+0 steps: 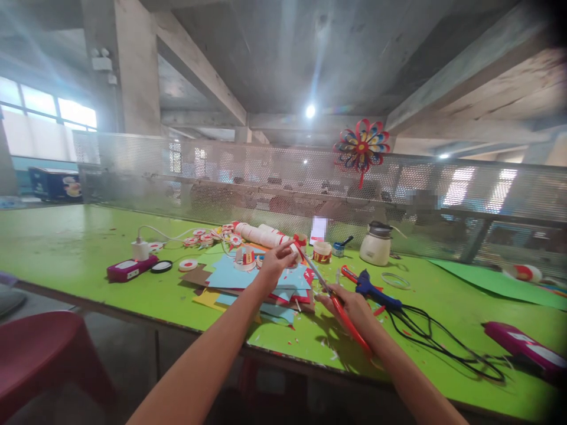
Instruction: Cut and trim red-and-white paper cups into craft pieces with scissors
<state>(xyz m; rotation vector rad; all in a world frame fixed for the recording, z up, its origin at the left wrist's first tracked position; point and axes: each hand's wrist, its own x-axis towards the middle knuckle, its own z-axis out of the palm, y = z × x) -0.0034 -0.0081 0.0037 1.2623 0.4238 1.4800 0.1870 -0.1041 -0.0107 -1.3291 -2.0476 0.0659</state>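
Note:
My right hand (pixel 349 304) is closed around the red handles of a pair of scissors (pixel 330 292); the blades point up and left. My left hand (pixel 277 262) pinches a small red and white paper piece (pixel 298 243) right at the blade tips. Both hands hover over a pile of coloured paper sheets (pixel 248 280) on the green table (pixel 66 236). A blue glue gun (pixel 376 292) lies just right of my right hand.
Rolls of tape (pixel 321 251), small paper rosettes (pixel 204 238), a white pot (pixel 375 243), a purple device (pixel 129 268) with a charger, black cables (pixel 434 342) and another purple device (pixel 522 347) lie about. A paper pinwheel (pixel 362 144) hangs on the mesh fence. A red stool (pixel 44 354) stands at left.

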